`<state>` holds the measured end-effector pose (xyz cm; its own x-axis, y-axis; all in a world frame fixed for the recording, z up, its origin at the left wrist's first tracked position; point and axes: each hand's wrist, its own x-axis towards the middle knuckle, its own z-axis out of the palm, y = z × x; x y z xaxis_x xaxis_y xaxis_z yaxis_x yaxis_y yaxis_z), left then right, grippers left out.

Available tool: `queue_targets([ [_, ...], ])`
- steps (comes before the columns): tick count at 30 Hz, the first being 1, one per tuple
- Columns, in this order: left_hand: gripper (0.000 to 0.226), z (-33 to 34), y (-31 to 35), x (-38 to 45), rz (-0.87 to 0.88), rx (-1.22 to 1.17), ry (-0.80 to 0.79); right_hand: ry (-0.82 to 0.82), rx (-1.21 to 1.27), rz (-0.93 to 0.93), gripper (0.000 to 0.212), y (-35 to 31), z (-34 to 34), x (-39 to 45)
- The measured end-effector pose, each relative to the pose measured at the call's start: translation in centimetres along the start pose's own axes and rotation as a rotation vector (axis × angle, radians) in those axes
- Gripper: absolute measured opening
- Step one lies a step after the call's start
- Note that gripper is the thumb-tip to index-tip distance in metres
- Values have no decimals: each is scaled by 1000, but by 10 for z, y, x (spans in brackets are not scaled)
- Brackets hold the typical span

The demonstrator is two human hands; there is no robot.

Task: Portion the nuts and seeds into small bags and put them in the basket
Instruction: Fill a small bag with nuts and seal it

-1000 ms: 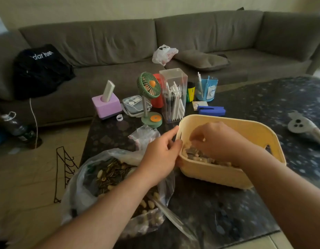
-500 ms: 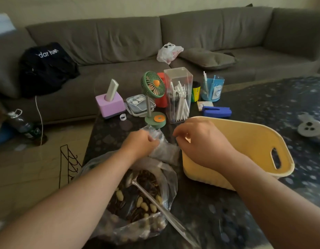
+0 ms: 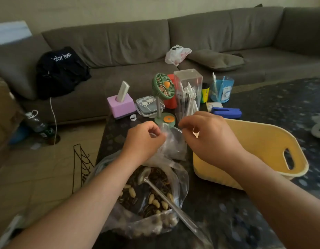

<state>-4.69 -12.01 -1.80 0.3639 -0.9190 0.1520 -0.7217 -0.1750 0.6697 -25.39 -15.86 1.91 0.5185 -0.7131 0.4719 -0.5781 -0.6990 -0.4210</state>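
While both hands' fingers pinch small bag (image 3: 171, 141) | fan (image 3: 163, 97), basket (image 3: 263, 141) flank

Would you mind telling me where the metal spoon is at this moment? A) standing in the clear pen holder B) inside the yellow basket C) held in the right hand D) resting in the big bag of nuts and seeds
D: the metal spoon lies with its bowl among the seeds in the big bag of nuts and seeds, handle sticking out toward the camera, while the left hand and right hand pinch a small clear bag.
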Motion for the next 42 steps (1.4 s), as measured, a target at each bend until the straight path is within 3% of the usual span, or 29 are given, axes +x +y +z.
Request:
queue_targets([
  [5,2,-38,-6,-43,62,-222,44,-159,533,288,8,-36,28,-7],
  [7,14,-43,-12,-58,40,-334,2,-163,592,344,22,-44,44,-11],
  [9,25,-43,-19,-70,26,-398,-22,-141,541,377,34,-50,53,-14],
  [12,32,-39,-34,-81,15,-386,0,-176,444,387,35,-60,60,-16],
  [16,21,-34,-43,-93,-4,-375,11,-236,371,365,32,-75,64,-17],
  [23,27,-37,-47,-102,33,-156,60,-317,265,293,15,-82,77,-24],
  [32,30,-26,-55,-96,35,-197,110,-325,110,107,28,-80,91,-25],
  [39,31,-24,-56,-99,105,-322,104,-319,395,362,25,-82,85,-23],
  [42,38,-26,-56,-101,122,-358,67,-316,440,357,23,-84,82,-24],
])
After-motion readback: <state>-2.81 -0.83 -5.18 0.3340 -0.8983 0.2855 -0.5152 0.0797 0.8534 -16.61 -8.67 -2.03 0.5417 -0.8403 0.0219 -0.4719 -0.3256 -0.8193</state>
